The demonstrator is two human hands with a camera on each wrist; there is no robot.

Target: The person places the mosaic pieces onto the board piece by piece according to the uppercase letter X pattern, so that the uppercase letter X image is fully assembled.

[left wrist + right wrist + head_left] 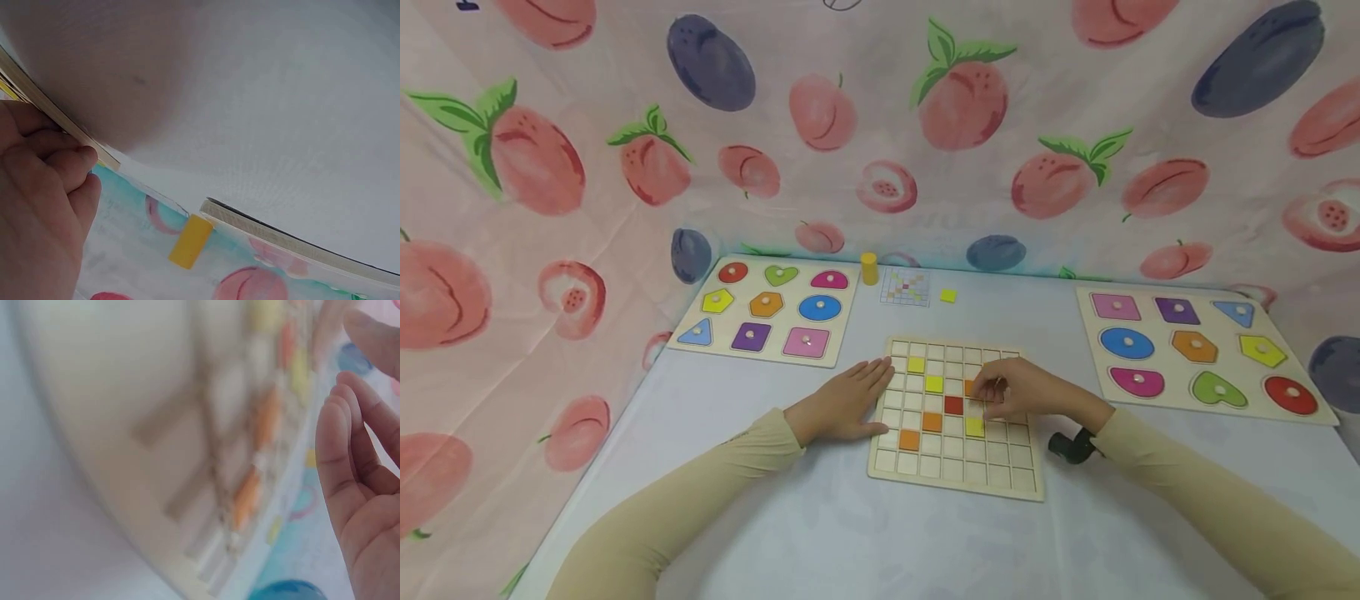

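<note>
Tile (970, 387) orange, pinched in my right hand (1022, 396) over board (955, 483); left hand (846, 404) flat, steadying. Next: drop into square.

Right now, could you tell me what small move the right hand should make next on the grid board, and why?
Probably lower the right hand to seat the orange tile in its square; its fingertips are at that tile, and the left hand lies flat against the grid board edge, steadying it.

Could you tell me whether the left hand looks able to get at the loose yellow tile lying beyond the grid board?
Probably yes: the left hand rests flat at the grid board edge, and bare table lies between it and the yellow tile.
</note>
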